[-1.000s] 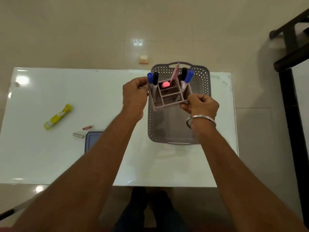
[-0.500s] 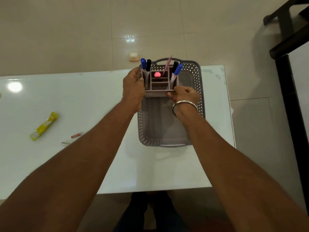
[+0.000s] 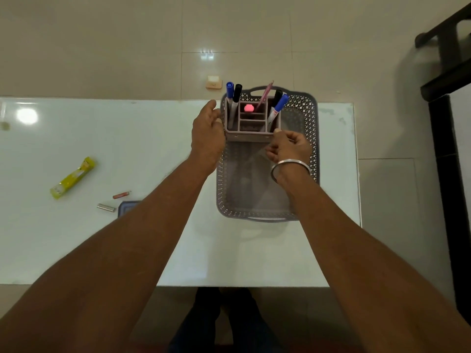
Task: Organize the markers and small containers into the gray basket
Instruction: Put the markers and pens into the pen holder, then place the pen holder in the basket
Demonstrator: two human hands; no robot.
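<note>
the left hand [image 3: 207,131] is coming off the organizer [image 3: 252,128], which it was clasping a moment earlier. its grip is now spreading wide, fingers relaxed, just outside the far left wall of the gray basket [image 3: 312,138]. the right hand [image 3: 289,146] is staying inside the basket, fingers curled against the organizer's near right corner. i cannot tell whether that grip is still pinching it or only touching. the organizer is sitting in the basket's far end, carrying the markers [image 3: 279,105] upright and a pink pencil [image 3: 266,94] leaning.

the risk, as i am judging it: the tall markers are making the load top-heavy, so a right hand pulling away while hooked on that corner could be tipping the organizer toward the basket's near half and spilling them.

a yellow packet [image 3: 74,177], a small red piece [image 3: 121,194], a silver piece [image 3: 105,207] and a blue container [image 3: 127,207] are lying on the table [image 3: 102,136], well left of the basket. the left forearm is partly covering the blue one.
</note>
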